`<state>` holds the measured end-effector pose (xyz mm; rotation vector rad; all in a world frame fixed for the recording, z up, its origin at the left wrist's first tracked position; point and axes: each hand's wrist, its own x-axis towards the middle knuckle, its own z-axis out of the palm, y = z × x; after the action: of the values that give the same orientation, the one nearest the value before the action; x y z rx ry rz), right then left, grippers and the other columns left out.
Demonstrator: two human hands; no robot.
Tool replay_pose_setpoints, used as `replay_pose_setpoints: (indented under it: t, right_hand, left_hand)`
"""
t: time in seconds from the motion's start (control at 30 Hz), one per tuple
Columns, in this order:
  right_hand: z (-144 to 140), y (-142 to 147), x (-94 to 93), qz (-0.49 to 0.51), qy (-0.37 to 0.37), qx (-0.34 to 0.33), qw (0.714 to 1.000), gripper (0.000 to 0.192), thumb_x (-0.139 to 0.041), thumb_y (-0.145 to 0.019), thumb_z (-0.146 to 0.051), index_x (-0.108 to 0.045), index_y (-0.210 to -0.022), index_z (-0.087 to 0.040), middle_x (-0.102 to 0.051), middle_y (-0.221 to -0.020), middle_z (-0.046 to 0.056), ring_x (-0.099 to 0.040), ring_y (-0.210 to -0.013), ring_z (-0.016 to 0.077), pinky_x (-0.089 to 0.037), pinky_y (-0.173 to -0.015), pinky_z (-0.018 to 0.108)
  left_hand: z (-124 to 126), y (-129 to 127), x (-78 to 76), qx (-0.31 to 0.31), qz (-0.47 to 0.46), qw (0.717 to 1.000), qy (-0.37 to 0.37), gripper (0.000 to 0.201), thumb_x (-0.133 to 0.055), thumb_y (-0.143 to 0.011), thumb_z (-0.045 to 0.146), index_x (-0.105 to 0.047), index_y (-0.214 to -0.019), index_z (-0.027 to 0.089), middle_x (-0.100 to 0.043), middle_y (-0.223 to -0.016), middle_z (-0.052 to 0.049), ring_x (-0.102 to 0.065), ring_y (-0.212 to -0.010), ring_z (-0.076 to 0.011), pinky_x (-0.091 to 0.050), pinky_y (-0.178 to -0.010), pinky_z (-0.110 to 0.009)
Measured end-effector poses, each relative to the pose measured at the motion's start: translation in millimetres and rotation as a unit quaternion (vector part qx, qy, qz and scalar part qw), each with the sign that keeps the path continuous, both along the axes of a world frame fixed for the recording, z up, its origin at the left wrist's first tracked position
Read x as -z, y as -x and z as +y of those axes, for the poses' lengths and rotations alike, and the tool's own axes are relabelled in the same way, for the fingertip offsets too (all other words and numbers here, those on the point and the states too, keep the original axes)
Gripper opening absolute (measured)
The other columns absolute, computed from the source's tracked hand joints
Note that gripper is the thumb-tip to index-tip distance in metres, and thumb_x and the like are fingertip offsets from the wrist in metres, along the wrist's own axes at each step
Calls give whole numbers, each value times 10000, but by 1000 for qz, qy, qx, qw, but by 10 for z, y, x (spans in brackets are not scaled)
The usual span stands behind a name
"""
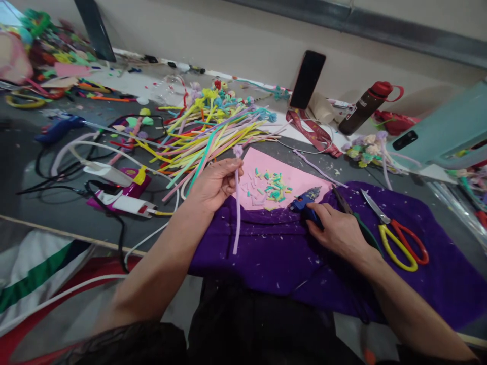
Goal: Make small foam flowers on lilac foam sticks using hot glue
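At the left of the frame a white and magenta glue gun (127,195) lies among cables. Above centre spreads a heap of coloured pipe cleaners (207,134). The left hand (215,182), near mid-frame, is closed in a pinch on a lilac pipe cleaner stem (236,203) that hangs down over the purple cloth (274,253). Right of it, a pink sheet (300,177) carries small cut bits. The right hand (337,230) is curled over a blue glue gun (304,202) on the cloth. Yellow and red scissors (397,235) lie further right.
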<state>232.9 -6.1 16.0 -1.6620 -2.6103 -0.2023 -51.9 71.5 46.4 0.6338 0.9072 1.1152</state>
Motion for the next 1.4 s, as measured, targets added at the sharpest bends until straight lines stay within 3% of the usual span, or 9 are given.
replay_pose_setpoints:
  t: [0.2, 0.37, 0.57, 0.8, 1.13, 1.27, 1.4]
  right_hand:
    - [-1, -39, -41, 1, -26, -23, 999, 383, -453, -845, -449, -533, -1115, -189, -639, -884, 66, -611, -698, 179, -361, -506, 246]
    - [12, -29, -281, 62, -69, -50, 994, 264, -465, -873, -344, -582, -1041, -178, -632, -934, 72, -604, -779, 164, -400, -593, 245]
    - [200, 315, -421, 39, -33, -152, 987, 233, -402, -901, -239, -615, -967, -171, -627, -830, 58, -569, -710, 137, -360, -581, 244]
    - [436, 622, -390, -35, 27, -163, 986, 294, -360, -912, -308, -611, -873, -161, -598, -781, 47, -520, -648, 134, -282, -527, 257]
    - [-183, 717, -147, -31, 101, -207, 973, 227, -408, -884, -250, -558, -1018, -146, -561, -891, 82, -524, -736, 163, -380, -613, 280]
    - [-250, 735, -95, -31, 105, -207, 972, 211, -396, -886, -236, -555, -992, -148, -558, -879, 77, -522, -702, 162, -385, -582, 280]
    - [-208, 703, -175, -19, 106, -227, 968, 203, -395, -889, -235, -568, -950, -149, -567, -815, 62, -508, -633, 141, -361, -546, 266]
  left_hand:
    - [-22, -242, 94, 22, -24, 999, 2, 152, -701, -604, 224, -609, -677, 128, -564, -533, 31, -403, -354, -7, -229, -305, -124]
    - [58, -154, 203, -7, -37, 999, 4, 152, -693, -612, 233, -596, -660, 127, -545, -519, 39, -379, -348, -3, -217, -303, -130]
    - [73, -107, 262, -2, -27, 1000, -4, 164, -686, -611, 243, -601, -691, 127, -547, -538, 42, -394, -354, -6, -229, -308, -131]
    - [34, -117, 295, 25, -22, 999, -20, 172, -665, -644, 263, -580, -634, 114, -514, -515, 42, -348, -338, 3, -187, -298, -135]
    - [-29, -186, 229, 42, -3, 999, -10, 187, -691, -618, 251, -605, -721, 120, -560, -559, 31, -384, -351, -7, -215, -302, -132]
    - [-28, -183, 242, 50, -7, 999, -7, 178, -695, -610, 245, -603, -696, 119, -554, -567, 32, -388, -358, -4, -216, -308, -132]
    - [-11, -168, 275, 50, -3, 999, -15, 175, -688, -623, 257, -602, -688, 119, -556, -571, 29, -392, -362, -5, -217, -313, -135]
